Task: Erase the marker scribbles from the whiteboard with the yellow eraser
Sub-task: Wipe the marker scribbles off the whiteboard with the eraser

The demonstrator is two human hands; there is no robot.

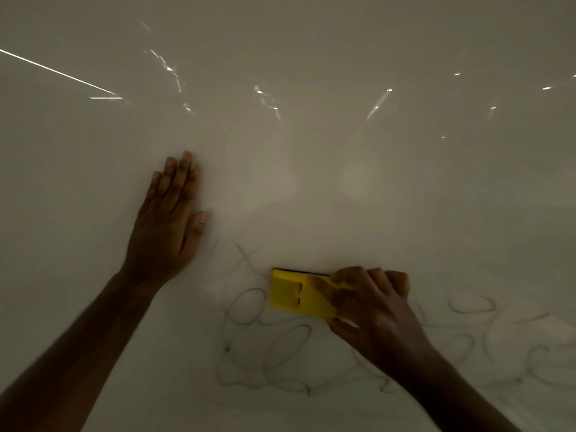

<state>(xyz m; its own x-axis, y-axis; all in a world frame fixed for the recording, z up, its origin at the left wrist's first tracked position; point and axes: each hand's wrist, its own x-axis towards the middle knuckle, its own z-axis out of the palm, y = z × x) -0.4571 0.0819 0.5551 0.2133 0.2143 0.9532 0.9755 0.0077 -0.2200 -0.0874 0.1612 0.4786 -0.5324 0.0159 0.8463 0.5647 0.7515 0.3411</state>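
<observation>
Two hands meet the whiteboard [311,151]: left hand [168,222] pressed flat, fingers straight; right hand [371,310] with grip clamped on the yellow eraser [296,296], atop the marker scribbles [265,353]. Best practice: firm, overlapping downward strokes, pad kept flat

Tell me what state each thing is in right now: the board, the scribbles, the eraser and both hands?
whiteboard: glossy, bare in its upper part, marked lower down.
marker scribbles: loops not yet erased, below and to both sides of the eraser.
yellow eraser: pressed flat on the board, at the top of the scribbles.
right hand: grips the eraser.
left hand: flat on the board, fingers straight, holding nothing.
</observation>
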